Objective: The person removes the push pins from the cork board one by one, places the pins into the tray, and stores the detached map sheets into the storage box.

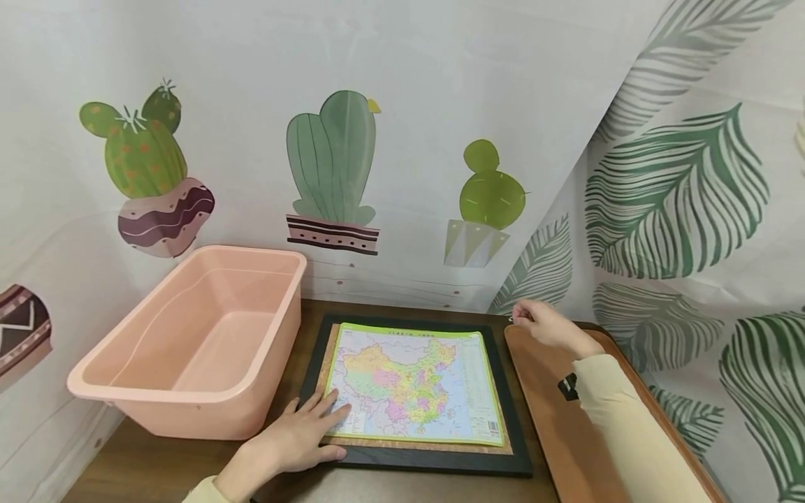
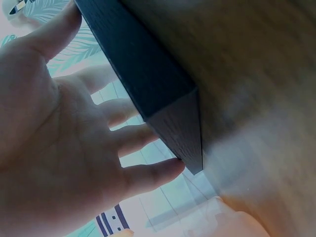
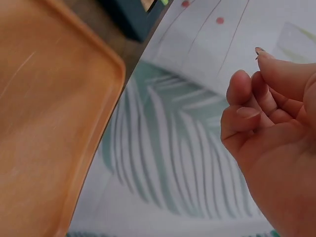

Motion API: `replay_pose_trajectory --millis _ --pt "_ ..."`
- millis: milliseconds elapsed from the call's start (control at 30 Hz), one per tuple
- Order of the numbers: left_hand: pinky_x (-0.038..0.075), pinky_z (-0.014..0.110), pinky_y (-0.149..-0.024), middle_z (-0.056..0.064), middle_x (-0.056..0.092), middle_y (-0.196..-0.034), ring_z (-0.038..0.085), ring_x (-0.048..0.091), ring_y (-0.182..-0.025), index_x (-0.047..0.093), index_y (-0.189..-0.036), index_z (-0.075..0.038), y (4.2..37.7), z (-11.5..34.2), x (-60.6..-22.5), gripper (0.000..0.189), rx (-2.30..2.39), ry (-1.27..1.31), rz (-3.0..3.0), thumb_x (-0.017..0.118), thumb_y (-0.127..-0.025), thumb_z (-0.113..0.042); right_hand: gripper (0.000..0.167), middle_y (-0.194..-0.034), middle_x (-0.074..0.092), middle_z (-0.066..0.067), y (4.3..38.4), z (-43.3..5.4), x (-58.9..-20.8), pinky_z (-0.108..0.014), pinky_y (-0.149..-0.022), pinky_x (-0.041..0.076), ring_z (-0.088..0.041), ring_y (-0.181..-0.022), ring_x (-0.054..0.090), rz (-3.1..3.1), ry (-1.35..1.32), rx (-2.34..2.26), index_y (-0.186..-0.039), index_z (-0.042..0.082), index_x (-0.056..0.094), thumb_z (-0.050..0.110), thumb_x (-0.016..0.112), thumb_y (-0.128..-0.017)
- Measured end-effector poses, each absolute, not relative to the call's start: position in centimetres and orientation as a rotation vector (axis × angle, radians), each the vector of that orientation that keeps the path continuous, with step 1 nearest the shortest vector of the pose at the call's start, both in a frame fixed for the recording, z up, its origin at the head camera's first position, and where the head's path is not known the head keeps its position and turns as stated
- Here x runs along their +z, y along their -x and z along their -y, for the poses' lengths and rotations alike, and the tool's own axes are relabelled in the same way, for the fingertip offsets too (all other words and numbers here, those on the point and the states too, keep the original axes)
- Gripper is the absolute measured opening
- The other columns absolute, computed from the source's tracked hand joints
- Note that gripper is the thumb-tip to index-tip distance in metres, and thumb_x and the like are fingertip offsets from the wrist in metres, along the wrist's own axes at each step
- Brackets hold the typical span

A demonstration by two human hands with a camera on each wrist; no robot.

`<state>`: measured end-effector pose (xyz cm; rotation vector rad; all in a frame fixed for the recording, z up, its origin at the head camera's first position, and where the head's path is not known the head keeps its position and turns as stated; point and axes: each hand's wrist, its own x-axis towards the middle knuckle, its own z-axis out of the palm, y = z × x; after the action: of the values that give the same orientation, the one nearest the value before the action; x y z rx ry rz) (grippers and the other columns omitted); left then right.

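A map [image 1: 402, 384] of China with a green border lies on a cork board [image 1: 415, 444] with a black frame [image 1: 434, 461]. My left hand [image 1: 295, 433] rests with spread fingers over the board's lower left corner, fingertips on the map's edge. From below, the left wrist view shows the palm [image 2: 59, 113] beside the frame's corner [image 2: 163, 103]. Beyond the board's far right corner, my right hand [image 1: 541, 321] is raised above the tray's far end. In the right wrist view its thumb and curled forefinger pinch a tiny shiny pin [image 3: 258, 51], mostly hidden by the fingers.
A deep pink plastic basin [image 1: 264, 363] stands left of the board. To the right lies a brown tray [image 1: 541, 391], partly under my right forearm. Behind the dark wooden table [image 1: 189, 461] hangs a white cloth [image 1: 415, 84] printed with cacti and leaves.
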<state>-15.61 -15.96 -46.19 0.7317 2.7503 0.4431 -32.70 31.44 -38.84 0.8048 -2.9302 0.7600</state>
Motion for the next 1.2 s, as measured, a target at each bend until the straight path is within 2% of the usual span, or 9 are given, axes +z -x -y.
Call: replay_pose_trajectory --millis 333,567,767,1000,1200 --pt "0.021 0.071 -0.103 0.02 0.028 -0.156 0.045 0.023 -0.142 0.044 -0.149 -0.015 15.6 15.9 -46.1 0.074 0.427 -0.747 -2.764 0.056 -0.091 -0.059 0.01 -0.076 0.052 -0.001 30.9 -36.0 -39.1 -0.03 -0.058 0.037 -0.016 -0.063 0.044 2.991 -0.673 0.749 -0.091 0.009 0.053 0.004 0.055 -0.1" --pt "0.022 0.071 -0.103 0.02 0.029 -0.156 0.045 0.024 -0.142 0.044 -0.149 -0.015 15.6 15.6 -46.1 0.074 0.418 -0.75 -2.766 0.057 -0.091 -0.059 0.007 -0.086 0.061 0.0 29.8 -39.0 -40.5 -0.03 -0.059 0.042 -0.016 -0.07 0.052 2.981 -0.625 0.684 -0.093 0.006 0.056 0.002 0.055 -0.099" --pt "0.022 0.072 -0.102 0.02 0.03 -0.155 0.045 0.024 -0.141 0.044 -0.149 -0.015 15.6 15.7 -46.2 0.075 0.41 -0.767 -2.768 0.056 -0.09 -0.06 0.007 -0.078 0.056 0.001 28.6 -41.1 -42.0 -0.028 -0.056 0.04 -0.011 -0.063 0.047 3.01 -0.567 0.665 -0.092 0.006 0.055 0.003 0.057 -0.098" --pt "0.022 0.072 -0.103 0.021 0.029 -0.155 0.046 0.023 -0.142 0.044 -0.149 -0.015 15.6 15.9 -46.0 0.074 0.419 -0.759 -2.774 0.057 -0.09 -0.059 0.006 -0.083 0.058 -0.004 27.8 -42.4 -43.8 -0.028 -0.057 0.038 -0.01 -0.067 0.046 3.034 -0.526 0.687 -0.092 0.003 0.055 0.003 0.057 -0.098" --pt "0.022 0.071 -0.103 0.021 0.029 -0.155 0.045 0.023 -0.142 0.044 -0.148 -0.015 15.4 15.9 -46.0 0.074 0.418 -0.747 -2.77 0.057 -0.09 -0.059 0.01 -0.078 0.057 -0.002 27.3 -42.6 -45.3 -0.027 -0.057 0.037 -0.008 -0.065 0.045 3.03 -0.53 0.664 -0.089 0.006 0.055 0.002 0.062 -0.095"
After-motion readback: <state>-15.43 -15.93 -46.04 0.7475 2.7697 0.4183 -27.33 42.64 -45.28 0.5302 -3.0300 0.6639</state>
